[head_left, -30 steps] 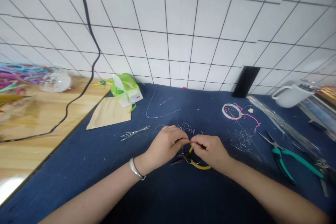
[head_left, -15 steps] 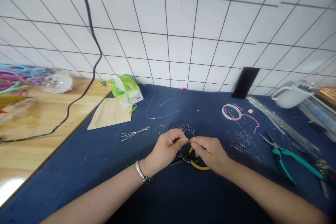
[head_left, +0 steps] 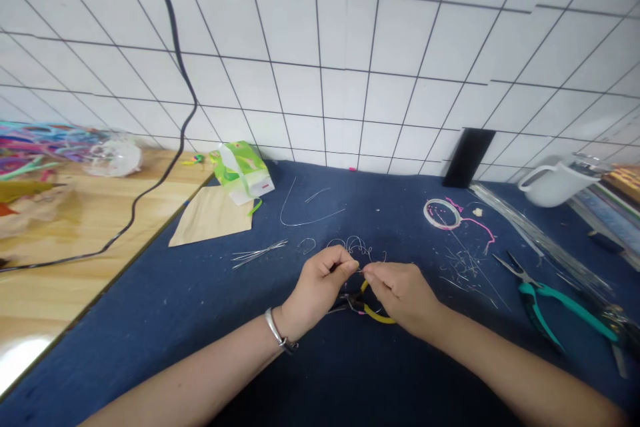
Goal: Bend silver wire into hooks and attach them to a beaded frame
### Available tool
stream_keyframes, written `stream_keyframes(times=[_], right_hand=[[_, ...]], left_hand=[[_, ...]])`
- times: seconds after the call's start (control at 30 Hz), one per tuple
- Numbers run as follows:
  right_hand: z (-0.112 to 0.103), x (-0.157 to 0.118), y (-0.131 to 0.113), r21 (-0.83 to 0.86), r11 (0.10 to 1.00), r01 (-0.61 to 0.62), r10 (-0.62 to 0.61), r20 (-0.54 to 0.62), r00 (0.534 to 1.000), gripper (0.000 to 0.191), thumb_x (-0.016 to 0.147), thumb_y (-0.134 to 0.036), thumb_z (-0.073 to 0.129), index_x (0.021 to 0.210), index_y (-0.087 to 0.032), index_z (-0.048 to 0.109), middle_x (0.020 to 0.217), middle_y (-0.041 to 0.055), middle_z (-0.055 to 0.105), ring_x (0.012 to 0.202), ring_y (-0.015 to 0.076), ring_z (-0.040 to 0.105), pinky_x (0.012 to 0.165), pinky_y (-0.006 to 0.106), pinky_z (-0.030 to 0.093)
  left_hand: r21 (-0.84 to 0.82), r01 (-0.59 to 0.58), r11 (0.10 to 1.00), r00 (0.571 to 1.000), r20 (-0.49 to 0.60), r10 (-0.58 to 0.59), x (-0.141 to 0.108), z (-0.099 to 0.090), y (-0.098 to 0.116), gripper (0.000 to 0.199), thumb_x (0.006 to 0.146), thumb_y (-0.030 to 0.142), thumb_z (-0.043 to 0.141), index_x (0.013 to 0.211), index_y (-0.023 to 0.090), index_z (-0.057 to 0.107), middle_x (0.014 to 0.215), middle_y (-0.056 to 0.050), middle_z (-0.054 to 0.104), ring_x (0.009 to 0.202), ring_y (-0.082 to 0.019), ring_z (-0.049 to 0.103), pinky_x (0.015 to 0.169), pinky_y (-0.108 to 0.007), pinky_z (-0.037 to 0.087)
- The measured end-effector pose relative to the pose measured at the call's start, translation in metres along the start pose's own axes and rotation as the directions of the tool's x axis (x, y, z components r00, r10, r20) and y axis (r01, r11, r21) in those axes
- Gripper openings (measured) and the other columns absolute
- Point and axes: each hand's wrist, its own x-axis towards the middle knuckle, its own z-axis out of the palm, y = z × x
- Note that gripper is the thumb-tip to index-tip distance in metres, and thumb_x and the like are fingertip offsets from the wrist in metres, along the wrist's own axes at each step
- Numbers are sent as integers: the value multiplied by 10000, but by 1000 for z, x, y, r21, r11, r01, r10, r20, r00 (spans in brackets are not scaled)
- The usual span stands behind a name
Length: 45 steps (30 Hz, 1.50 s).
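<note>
At the middle of the blue mat, my left hand [head_left: 320, 283] and my right hand [head_left: 403, 293] meet, thumb and forefinger of each pinched together. A short bit of thin wire spans the small gap between the fingertips; most of it is hidden by the fingers. Beneath the hands lie small pliers with yellow handles [head_left: 379, 315], partly covered by my right hand. Just beyond the fingers are curled loops of wire [head_left: 356, 243]. A few straight wires [head_left: 260, 253] rest to the left of my left hand.
Teal-handled pliers [head_left: 570, 303] lie at right, near wire scraps [head_left: 465, 268] and a white ring [head_left: 443, 214] with pink thread. A bundle of long wires [head_left: 540, 237] stretches beside a white mug [head_left: 557, 183]. Back left are a green packet [head_left: 243, 170] and a black cable [head_left: 175, 47].
My left hand and wrist have shifted slightly to the right, and my right fingers have closed in a little more. Both hands keep their pinch at nearly the same spot.
</note>
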Motion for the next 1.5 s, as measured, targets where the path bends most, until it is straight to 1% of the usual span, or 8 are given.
stream_keyframes(times=[0.27, 0.6, 0.8, 0.97, 1.1, 1.17, 1.37, 1.5], right_hand=[[7, -3, 5, -231, 966, 116, -129, -39, 991, 218, 849, -135, 349, 709, -163, 513, 609, 0, 522, 581, 108, 472, 598, 235, 330], [1, -2, -8, 54, 997, -64, 64, -1, 998, 262, 884, -190, 356, 626, -178, 401, 565, -50, 431, 536, 62, 430, 545, 190, 296], [-2, 1, -3, 78, 995, -58, 58, 11, 998, 253, 898, -220, 371, 680, -187, 495, 588, -49, 482, 570, 70, 468, 566, 191, 320], [4, -2, -2, -24, 999, 23, -25, -80, 996, 237, 899, -200, 361, 812, -177, 580, 653, -14, 569, 613, 93, 519, 614, 214, 368], [12, -5, 0, -225, 966, 126, -159, -137, 978, 217, 866, -152, 380, 889, -139, 595, 697, 31, 607, 657, 130, 544, 644, 249, 395], [13, -5, 1, -266, 954, 137, -176, -128, 976, 216, 855, -133, 383, 877, -136, 598, 676, 30, 604, 638, 131, 541, 627, 249, 397], [8, -4, 1, -254, 956, 147, -178, -103, 979, 221, 862, -145, 387, 910, -141, 603, 714, 40, 634, 672, 135, 573, 652, 250, 418], [5, -2, 4, -178, 978, 104, -125, -107, 986, 228, 875, -161, 390, 922, -164, 613, 768, 38, 660, 720, 128, 603, 696, 237, 434]], left_hand=[[32, -27, 999, 1000, -13, 28, -1, 1, 0, 202, 828, 235, 495, 643, 155, 493, 627, 29, 435, 613, -103, 393, 573, -225, 335], [40, -59, 997, 998, -21, 60, 1, 0, 2, 213, 833, 244, 495, 641, 153, 504, 633, 19, 454, 628, -111, 407, 595, -233, 336], [-186, 0, 982, 1000, -25, -5, 3, 2, 1, 217, 826, 264, 516, 644, 154, 477, 627, 30, 416, 618, -103, 361, 586, -224, 314], [-332, 44, 942, 996, -55, -66, 2, 6, 0, 246, 814, 259, 534, 620, 156, 423, 612, 43, 356, 596, -95, 317, 575, -220, 294], [-243, 11, 970, 997, -69, -29, 2, 5, 0, 232, 813, 257, 533, 622, 153, 453, 619, 35, 387, 614, -101, 338, 585, -222, 300], [-203, -9, 979, 997, -73, -6, 2, 4, 1, 225, 812, 259, 533, 625, 152, 470, 626, 32, 402, 625, -103, 349, 593, -222, 304], [-263, 51, 964, 998, -26, -60, 5, 4, 1, 221, 812, 285, 523, 643, 153, 473, 621, 33, 410, 604, -102, 365, 586, -224, 317], [-160, 63, 985, 997, 53, -56, 11, -4, 4, 244, 825, 335, 499, 665, 152, 497, 622, 27, 435, 597, -105, 392, 586, -233, 338]])
